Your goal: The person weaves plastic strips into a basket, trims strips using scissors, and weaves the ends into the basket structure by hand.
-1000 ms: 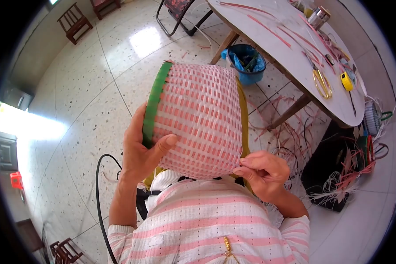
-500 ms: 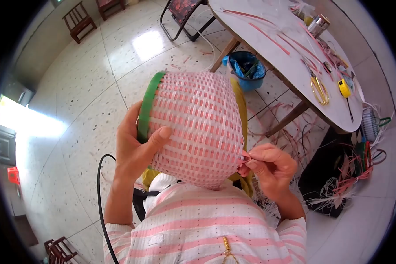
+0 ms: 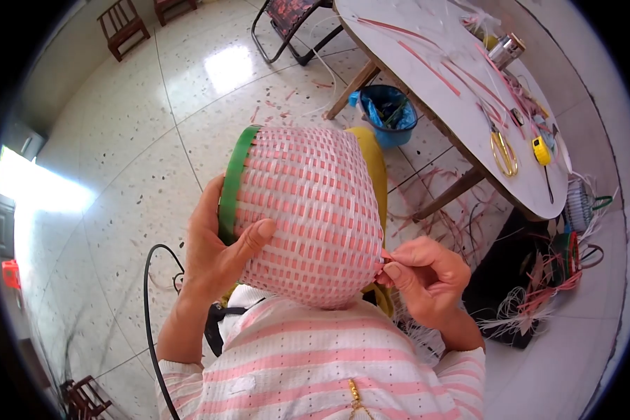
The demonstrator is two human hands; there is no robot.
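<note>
A woven pink and white basket (image 3: 308, 213) lies on its side over my lap, its green rim (image 3: 236, 185) facing left. My left hand (image 3: 220, 248) grips it at the rim, thumb on the woven outside and fingers hidden inside or behind the rim. Beside the basket's right end, my right hand (image 3: 427, 280) pinches a short pink strip (image 3: 387, 256) between thumb and forefinger, close to the weave.
A table (image 3: 427, 84) at the upper right holds strips, gold-handled scissors (image 3: 504, 152), a yellow tape measure (image 3: 540, 150) and a can (image 3: 506, 50). Below stand a blue-lined bin (image 3: 387, 115) and a black container (image 3: 500, 280) with loose strips. Chairs are farther back.
The basket has shifted slightly down and tilted a little. My right hand has stayed by its right end, where a pink strip now shows between the fingers. My left hand keeps its hold.
</note>
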